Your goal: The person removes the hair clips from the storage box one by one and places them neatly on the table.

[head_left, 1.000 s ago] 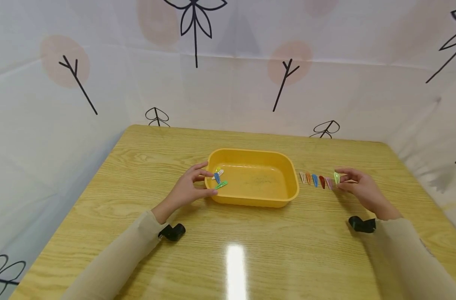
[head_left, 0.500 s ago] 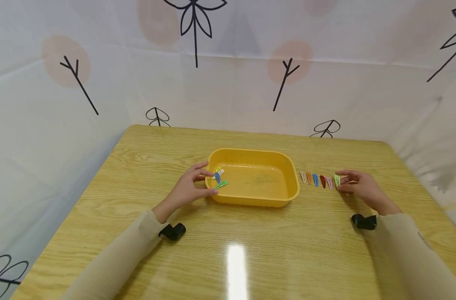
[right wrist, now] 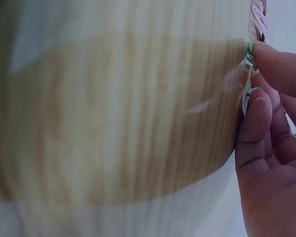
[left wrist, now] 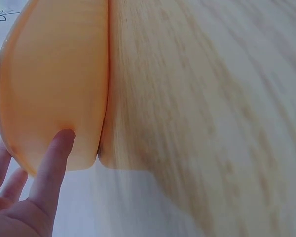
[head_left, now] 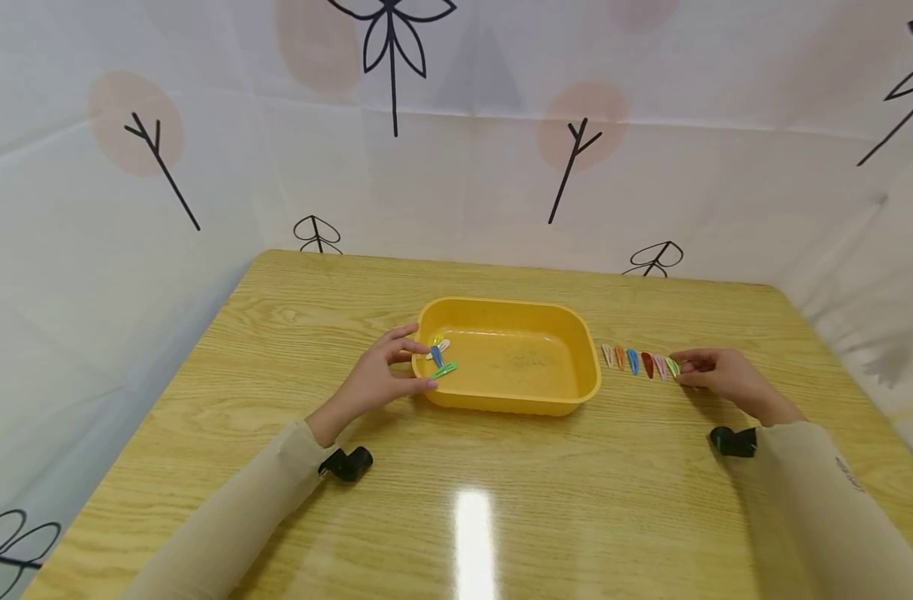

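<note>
My left hand [head_left: 384, 375] holds the left end of a yellow plastic basin [head_left: 501, 402]; in the left wrist view the thumb [left wrist: 59, 153] presses its outer wall. Inside, by that end, lie several snap hair clips, among them a blue clip [head_left: 437, 356] and a green clip [head_left: 445, 369]. To the basin's right runs a row of clips: beige [head_left: 609, 356], orange [head_left: 619, 357], blue [head_left: 633, 361], red [head_left: 647, 365] and pink [head_left: 660, 367]. At its right end my right hand [head_left: 729, 383] pinches a light green hair clip [head_left: 674, 366], low against the table, partly hidden by the fingers.
The wooden table [head_left: 546, 500] carries the basin and clips. A patterned white cloth [head_left: 471, 192] hangs behind the table and along its sides. Black wrist cameras sit on both sleeves, the left camera [head_left: 347, 464] and the right camera [head_left: 734, 442].
My right hand has lowered the light green clip to the table, and it now tilts beside the pink one. The left hand and the basin stay where they were.
</note>
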`<action>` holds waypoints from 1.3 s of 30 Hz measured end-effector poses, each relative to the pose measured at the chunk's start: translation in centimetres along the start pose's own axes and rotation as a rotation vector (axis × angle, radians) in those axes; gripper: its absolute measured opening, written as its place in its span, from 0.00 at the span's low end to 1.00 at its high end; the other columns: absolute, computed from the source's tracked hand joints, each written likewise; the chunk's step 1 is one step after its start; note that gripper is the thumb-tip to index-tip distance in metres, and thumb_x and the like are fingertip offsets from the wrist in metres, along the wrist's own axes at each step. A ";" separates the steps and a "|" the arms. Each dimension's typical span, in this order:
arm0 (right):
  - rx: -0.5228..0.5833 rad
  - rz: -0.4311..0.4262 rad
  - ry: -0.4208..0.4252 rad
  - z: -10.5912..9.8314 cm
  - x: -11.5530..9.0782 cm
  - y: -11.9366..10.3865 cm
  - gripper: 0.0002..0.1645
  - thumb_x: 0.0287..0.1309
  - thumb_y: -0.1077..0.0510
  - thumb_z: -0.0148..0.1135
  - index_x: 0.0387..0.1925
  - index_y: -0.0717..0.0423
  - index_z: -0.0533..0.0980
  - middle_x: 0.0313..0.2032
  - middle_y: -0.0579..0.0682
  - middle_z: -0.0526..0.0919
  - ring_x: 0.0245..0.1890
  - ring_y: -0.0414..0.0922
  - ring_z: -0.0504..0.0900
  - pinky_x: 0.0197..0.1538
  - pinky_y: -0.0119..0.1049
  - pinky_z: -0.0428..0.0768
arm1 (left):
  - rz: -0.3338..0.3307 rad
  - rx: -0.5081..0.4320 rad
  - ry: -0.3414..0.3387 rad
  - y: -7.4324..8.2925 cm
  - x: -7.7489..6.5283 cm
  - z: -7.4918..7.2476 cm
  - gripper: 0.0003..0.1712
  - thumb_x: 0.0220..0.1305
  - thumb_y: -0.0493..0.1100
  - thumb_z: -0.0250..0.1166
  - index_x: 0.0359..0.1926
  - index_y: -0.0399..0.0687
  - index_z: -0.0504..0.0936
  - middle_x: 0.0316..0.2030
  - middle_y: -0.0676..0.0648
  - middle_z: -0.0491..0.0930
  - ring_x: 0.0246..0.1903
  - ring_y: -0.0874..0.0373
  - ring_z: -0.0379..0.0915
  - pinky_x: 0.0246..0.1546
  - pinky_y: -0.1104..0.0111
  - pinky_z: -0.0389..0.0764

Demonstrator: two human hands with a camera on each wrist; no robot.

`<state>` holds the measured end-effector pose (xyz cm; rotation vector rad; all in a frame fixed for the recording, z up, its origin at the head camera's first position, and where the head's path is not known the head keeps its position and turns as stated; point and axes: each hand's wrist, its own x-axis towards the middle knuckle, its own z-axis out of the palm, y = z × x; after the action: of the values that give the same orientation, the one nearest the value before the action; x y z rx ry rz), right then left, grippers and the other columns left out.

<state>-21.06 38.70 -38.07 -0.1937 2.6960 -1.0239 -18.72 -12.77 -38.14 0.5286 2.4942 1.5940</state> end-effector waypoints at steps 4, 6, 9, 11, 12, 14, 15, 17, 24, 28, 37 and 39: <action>0.022 0.012 -0.016 0.0 -0.1 -0.1 0.30 0.63 0.57 0.57 0.59 0.75 0.65 0.39 0.56 0.76 0.32 0.36 0.72 0.33 0.29 0.74 | 0.000 0.004 0.001 0.1 -0.1 0.0 0.29 0.48 0.48 0.74 0.51 0.41 0.79 0.68 0.49 0.55 0.54 0.44 0.66 0.45 0.65 0.78; 0.027 0.017 -0.018 0.0 -0.2 -0.1 0.30 0.63 0.57 0.57 0.59 0.75 0.64 0.39 0.55 0.76 0.32 0.36 0.72 0.32 0.29 0.74 | 0.002 0.001 -0.001 0.0 -0.1 0.0 0.29 0.49 0.48 0.74 0.51 0.41 0.79 0.68 0.49 0.55 0.55 0.43 0.66 0.45 0.65 0.78; 0.022 0.024 -0.011 0.1 -0.3 -0.2 0.30 0.63 0.57 0.57 0.59 0.75 0.65 0.39 0.55 0.76 0.31 0.36 0.71 0.31 0.29 0.73 | 0.001 0.002 -0.001 0.0 -0.1 0.0 0.29 0.49 0.48 0.74 0.51 0.41 0.79 0.68 0.49 0.55 0.55 0.43 0.66 0.45 0.65 0.79; 0.014 0.030 -0.002 0.1 -0.3 -0.3 0.30 0.63 0.57 0.57 0.58 0.75 0.65 0.38 0.54 0.76 0.31 0.36 0.71 0.31 0.29 0.72 | 0.000 0.006 -0.001 0.0 -0.1 0.0 0.29 0.49 0.48 0.74 0.51 0.41 0.79 0.68 0.49 0.55 0.55 0.43 0.66 0.45 0.65 0.79; 0.009 0.032 0.003 0.1 -0.3 -0.3 0.29 0.63 0.57 0.57 0.58 0.75 0.65 0.38 0.54 0.77 0.31 0.36 0.71 0.30 0.29 0.72 | -0.001 0.009 0.000 0.0 -0.1 0.0 0.29 0.49 0.48 0.74 0.51 0.41 0.79 0.68 0.50 0.55 0.55 0.44 0.66 0.45 0.65 0.79; 0.002 0.035 0.011 0.2 -0.3 -0.3 0.29 0.63 0.57 0.58 0.58 0.75 0.65 0.36 0.54 0.77 0.30 0.37 0.71 0.30 0.30 0.71 | -0.003 0.010 -0.001 0.0 -0.1 0.0 0.29 0.49 0.48 0.74 0.51 0.41 0.79 0.68 0.50 0.55 0.55 0.44 0.66 0.45 0.64 0.79; 0.002 0.034 0.016 0.2 -0.3 -0.3 0.29 0.62 0.58 0.58 0.58 0.75 0.65 0.36 0.54 0.78 0.29 0.38 0.71 0.29 0.30 0.72 | -0.003 0.009 -0.002 0.0 -0.1 0.0 0.29 0.49 0.48 0.74 0.51 0.41 0.79 0.68 0.50 0.55 0.55 0.44 0.66 0.45 0.64 0.78; 0.001 0.032 0.025 0.2 -0.3 -0.4 0.29 0.62 0.57 0.58 0.59 0.74 0.66 0.36 0.55 0.78 0.29 0.38 0.72 0.29 0.31 0.72 | -0.003 0.004 -0.003 0.0 -0.1 0.0 0.29 0.49 0.48 0.74 0.51 0.41 0.79 0.68 0.50 0.55 0.55 0.43 0.66 0.45 0.64 0.78; -0.027 0.073 0.043 0.2 -0.4 -0.7 0.28 0.62 0.53 0.58 0.56 0.71 0.70 0.46 0.65 0.77 0.31 0.37 0.71 0.31 0.31 0.72 | 0.000 -0.010 -0.004 0.1 -0.1 0.0 0.29 0.48 0.48 0.74 0.51 0.40 0.79 0.68 0.49 0.54 0.55 0.43 0.66 0.44 0.65 0.79; -0.014 0.101 0.037 0.2 -0.4 -1.0 0.29 0.62 0.52 0.59 0.56 0.71 0.71 0.45 0.62 0.79 0.32 0.35 0.75 0.33 0.30 0.75 | 0.003 0.001 -0.003 0.1 -0.1 0.0 0.29 0.48 0.48 0.74 0.51 0.41 0.79 0.68 0.49 0.55 0.55 0.43 0.66 0.45 0.64 0.79; 0.003 0.112 0.043 0.3 -0.4 -1.1 0.31 0.60 0.52 0.61 0.56 0.72 0.70 0.40 0.58 0.81 0.30 0.36 0.77 0.33 0.31 0.78 | 0.006 0.014 -0.001 0.1 0.0 0.0 0.29 0.48 0.49 0.74 0.51 0.41 0.79 0.68 0.49 0.55 0.54 0.44 0.67 0.46 0.63 0.78; -0.008 0.097 0.050 0.3 -0.4 -1.2 0.30 0.60 0.54 0.61 0.55 0.74 0.70 0.39 0.58 0.81 0.29 0.37 0.77 0.32 0.32 0.78 | 0.009 0.014 -0.002 0.1 -0.1 0.0 0.29 0.48 0.49 0.74 0.50 0.41 0.79 0.68 0.49 0.55 0.54 0.44 0.67 0.45 0.63 0.78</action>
<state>-20.53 37.73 -37.42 -0.0388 2.7248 -1.0017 -18.64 -12.73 -38.01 0.5436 2.5070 1.5792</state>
